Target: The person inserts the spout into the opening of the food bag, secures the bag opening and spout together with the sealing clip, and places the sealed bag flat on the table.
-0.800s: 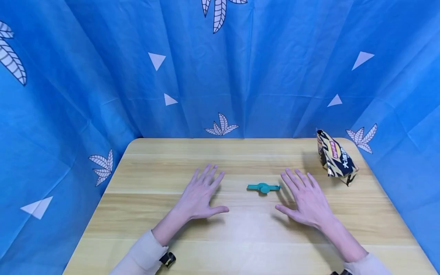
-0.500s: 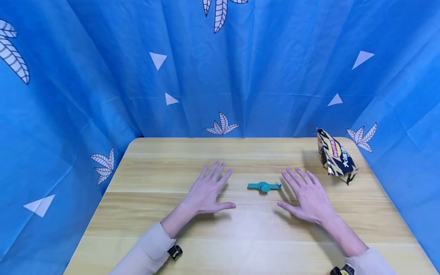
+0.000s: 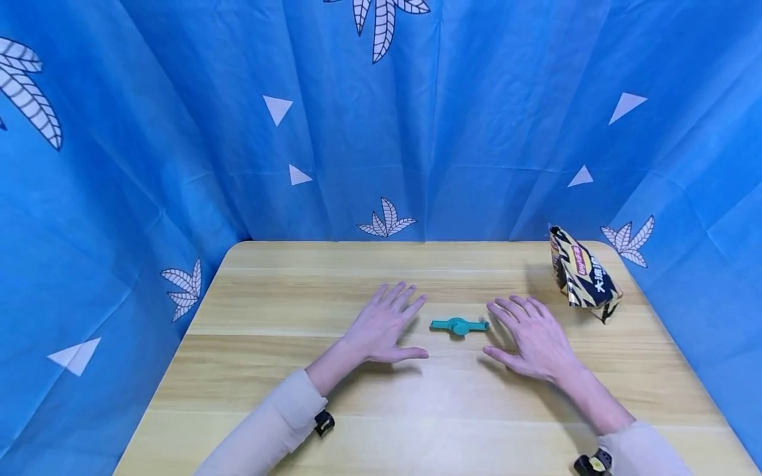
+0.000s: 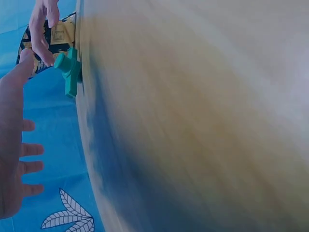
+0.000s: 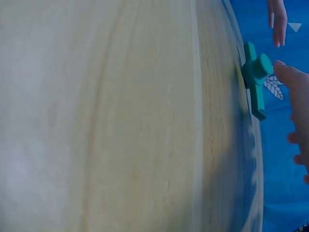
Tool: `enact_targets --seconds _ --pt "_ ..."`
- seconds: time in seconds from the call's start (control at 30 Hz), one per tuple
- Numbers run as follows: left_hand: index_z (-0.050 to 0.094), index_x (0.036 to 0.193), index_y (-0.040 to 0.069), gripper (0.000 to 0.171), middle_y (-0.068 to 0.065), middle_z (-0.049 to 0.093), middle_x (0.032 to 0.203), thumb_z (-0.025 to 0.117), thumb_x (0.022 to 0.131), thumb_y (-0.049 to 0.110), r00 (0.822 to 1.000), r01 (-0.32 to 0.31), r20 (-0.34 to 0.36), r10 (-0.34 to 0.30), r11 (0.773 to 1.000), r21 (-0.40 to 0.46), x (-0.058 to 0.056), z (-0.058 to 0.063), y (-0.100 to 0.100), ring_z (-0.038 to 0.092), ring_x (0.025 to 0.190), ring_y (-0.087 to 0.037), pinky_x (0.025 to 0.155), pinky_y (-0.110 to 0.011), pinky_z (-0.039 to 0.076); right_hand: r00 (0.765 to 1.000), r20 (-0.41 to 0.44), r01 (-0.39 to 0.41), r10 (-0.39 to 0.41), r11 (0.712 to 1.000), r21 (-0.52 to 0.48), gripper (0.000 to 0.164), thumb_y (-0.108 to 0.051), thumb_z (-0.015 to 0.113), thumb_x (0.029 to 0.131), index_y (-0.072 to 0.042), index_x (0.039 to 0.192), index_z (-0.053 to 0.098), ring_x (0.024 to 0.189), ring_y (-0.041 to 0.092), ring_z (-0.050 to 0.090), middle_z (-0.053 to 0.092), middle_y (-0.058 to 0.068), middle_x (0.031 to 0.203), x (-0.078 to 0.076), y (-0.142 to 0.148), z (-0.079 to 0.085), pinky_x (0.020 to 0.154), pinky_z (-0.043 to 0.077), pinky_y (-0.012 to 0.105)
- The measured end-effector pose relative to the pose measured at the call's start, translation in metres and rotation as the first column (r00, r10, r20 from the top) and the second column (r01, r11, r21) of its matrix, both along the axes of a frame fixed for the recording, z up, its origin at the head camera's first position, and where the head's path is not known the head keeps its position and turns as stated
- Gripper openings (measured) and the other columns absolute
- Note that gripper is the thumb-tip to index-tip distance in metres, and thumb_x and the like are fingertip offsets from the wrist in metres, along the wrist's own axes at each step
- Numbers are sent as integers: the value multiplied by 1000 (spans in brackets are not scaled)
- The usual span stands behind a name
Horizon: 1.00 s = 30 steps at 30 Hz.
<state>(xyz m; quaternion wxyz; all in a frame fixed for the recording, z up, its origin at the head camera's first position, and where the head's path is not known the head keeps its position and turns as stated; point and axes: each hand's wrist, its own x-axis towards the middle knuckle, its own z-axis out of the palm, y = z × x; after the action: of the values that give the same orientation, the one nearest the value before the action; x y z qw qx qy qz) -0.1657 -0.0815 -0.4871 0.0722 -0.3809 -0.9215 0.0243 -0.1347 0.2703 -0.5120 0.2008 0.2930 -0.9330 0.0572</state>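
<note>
A green bag clip (image 3: pixel 459 326) with a round cap at its middle lies flat on the wooden table (image 3: pixel 417 423), between the two hands. To its left the left hand (image 3: pixel 383 328) hovers over the wood, fingers spread and thumb out, with nothing in it. On the other side the right hand (image 3: pixel 534 340) is held much the same way, spread and holding nothing, its fingertips close to the clip's right end. Neither hand appears to touch the clip. Both wrist views show the clip too: in the right wrist view the clip (image 5: pixel 254 79) appears near the thumb.
A black and yellow chip bag (image 3: pixel 585 276) stands, crumpled at the top, at the table's back right corner. Blue curtains (image 3: pixel 476 119) with leaf prints hang behind the table and along both its sides.
The left hand has moved right, closer to the bag clip. The right hand has barely shifted. The clip and the chip bag stay in place on the table.
</note>
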Motion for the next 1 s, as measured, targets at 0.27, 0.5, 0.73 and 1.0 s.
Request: enact_targets --seconds 0.27,0.5,0.73,1.0 --pt "39 163 17 104 -13 44 166 43 89 90 998 65 -6 -65 998 -26 -11 -4 14 42 155 -35 127 -57 35 1000 0 -15 15 999 32 84 -74 63 87 -12 143 63 130 42 60 69 15 138 -5 2 -2 115 42 60" --pt "42 160 18 97 -12 49 162 44 92 86 993 119 -11 -119 992 -36 -17 -7 26 46 151 -33 125 -55 39 999 7 -38 37 998 44 78 -70 67 87 -13 139 66 126 39 62 71 14 132 -9 2 -4 113 46 58" --pt "42 161 21 88 -9 50 162 39 96 82 992 130 12 -129 989 -72 -20 -8 39 47 150 -29 126 -51 38 999 22 -51 50 997 56 72 -68 68 87 -13 133 69 122 37 63 73 12 125 -12 0 -5 108 49 57" --pt "52 153 23 79 -6 57 153 41 98 79 991 132 24 -131 989 -68 -22 -13 54 52 144 -26 123 -49 42 997 16 -72 71 994 78 63 -66 70 87 -15 125 72 116 34 64 73 10 119 -16 -5 -6 103 51 55"
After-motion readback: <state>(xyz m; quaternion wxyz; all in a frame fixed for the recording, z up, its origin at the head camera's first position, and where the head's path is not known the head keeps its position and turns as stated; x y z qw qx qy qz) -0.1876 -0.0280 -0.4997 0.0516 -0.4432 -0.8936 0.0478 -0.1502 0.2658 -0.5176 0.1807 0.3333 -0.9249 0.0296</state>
